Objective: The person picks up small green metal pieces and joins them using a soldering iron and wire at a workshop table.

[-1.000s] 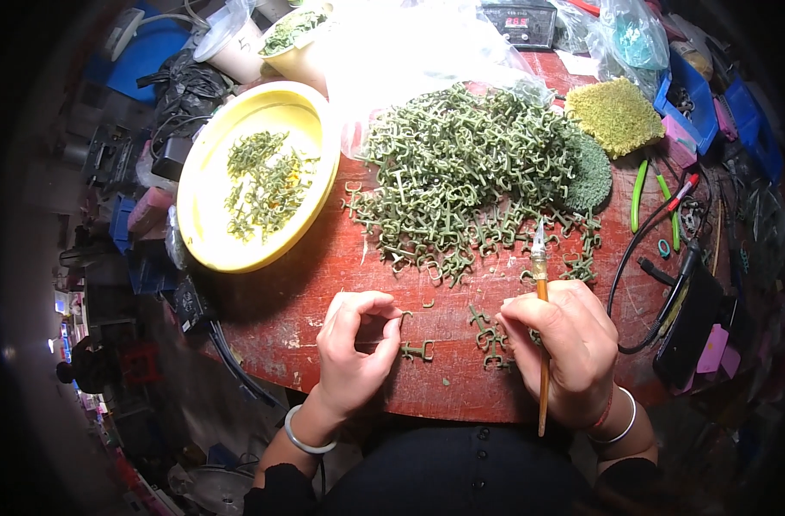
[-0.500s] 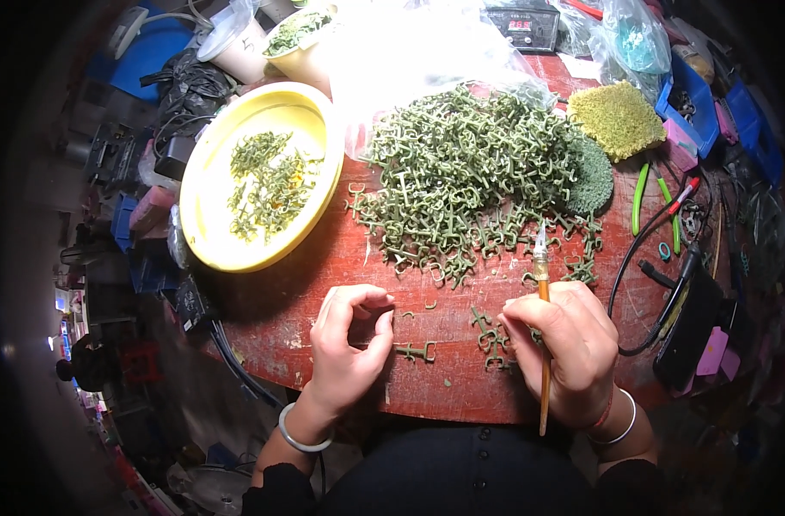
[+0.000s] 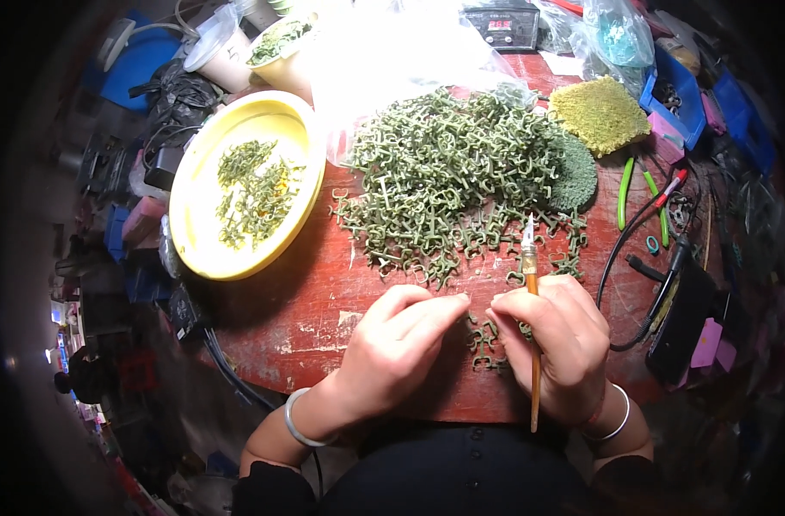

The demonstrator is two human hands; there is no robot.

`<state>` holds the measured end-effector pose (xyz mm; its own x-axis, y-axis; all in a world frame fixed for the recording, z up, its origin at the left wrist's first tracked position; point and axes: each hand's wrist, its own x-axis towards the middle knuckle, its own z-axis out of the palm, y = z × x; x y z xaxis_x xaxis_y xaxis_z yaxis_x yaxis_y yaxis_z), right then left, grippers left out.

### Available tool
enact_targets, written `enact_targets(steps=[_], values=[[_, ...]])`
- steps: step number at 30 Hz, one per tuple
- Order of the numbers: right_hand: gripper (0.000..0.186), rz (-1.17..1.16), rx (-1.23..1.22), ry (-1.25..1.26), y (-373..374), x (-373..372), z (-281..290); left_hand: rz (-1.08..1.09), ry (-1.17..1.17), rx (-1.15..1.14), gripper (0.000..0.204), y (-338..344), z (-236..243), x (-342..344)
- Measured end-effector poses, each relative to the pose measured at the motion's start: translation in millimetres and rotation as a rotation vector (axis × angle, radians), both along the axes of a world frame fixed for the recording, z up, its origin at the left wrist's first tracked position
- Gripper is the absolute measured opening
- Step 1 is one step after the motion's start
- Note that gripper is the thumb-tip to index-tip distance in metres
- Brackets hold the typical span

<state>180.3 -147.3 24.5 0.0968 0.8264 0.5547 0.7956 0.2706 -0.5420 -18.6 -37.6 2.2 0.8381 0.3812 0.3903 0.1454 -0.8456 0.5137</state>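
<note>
My right hand [image 3: 564,340] is closed round a craft knife [image 3: 530,265] with a brown handle and a pale metal tip that points away from me. Its thumb and fingertips are pinched together too; whether they also grip a small piece I cannot tell. Close beside it, my left hand [image 3: 392,348] has thumb and fingers pressed together, and whatever is between them is hidden. A few small green branched pieces [image 3: 483,344] lie on the red table between the hands. Beyond the hands spreads a large heap of similar green pieces [image 3: 453,172].
A yellow basin [image 3: 182,232] with green bits stands at left. Behind the heap lies a clear plastic bag [image 3: 367,69], washed out by glare. A yellow textured pad [image 3: 599,116], a round green pad [image 3: 575,176], green-handled pliers [image 3: 625,193] and a black cable [image 3: 602,301] are at right.
My left hand has moved right, up to my right hand, and its fingers have closed together. The green pieces once beside it no longer show there. My right hand still holds the knife.
</note>
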Motion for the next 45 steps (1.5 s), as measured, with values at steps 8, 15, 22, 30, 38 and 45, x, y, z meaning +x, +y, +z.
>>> enact_targets(steps=[8, 15, 22, 30, 38, 45], values=[[0.025, -0.005, -0.021, 0.006, -2.6, 1.5, 0.5, -0.051, 0.08, 0.2, 0.044, -0.6, 3.5, 10.1], [0.024, -0.002, -0.023, 0.003, -0.5, 1.6, 0.6, -0.033, 0.07, 0.14, 0.045, 0.9, -3.6, -4.0], [0.026, -0.008, -0.016, -0.019, 0.4, 0.0, -3.0, 0.0, -0.022, 0.114, 0.037, 2.5, -5.6, 1.4], [0.027, -0.001, -0.016, 0.003, 0.8, 1.0, -2.8, -0.072, 0.047, 0.196, 0.034, 3.4, -4.1, -5.1], [0.027, 0.024, -0.104, -0.04, -0.1, 1.5, -1.7, 0.077, 0.034, -0.203, 0.04, 3.9, 8.6, -13.8], [0.026, 0.128, -0.268, 0.169, 2.1, 1.8, -4.4, 0.104, 0.019, -0.341, 0.036, 0.7, 8.3, -16.8]])
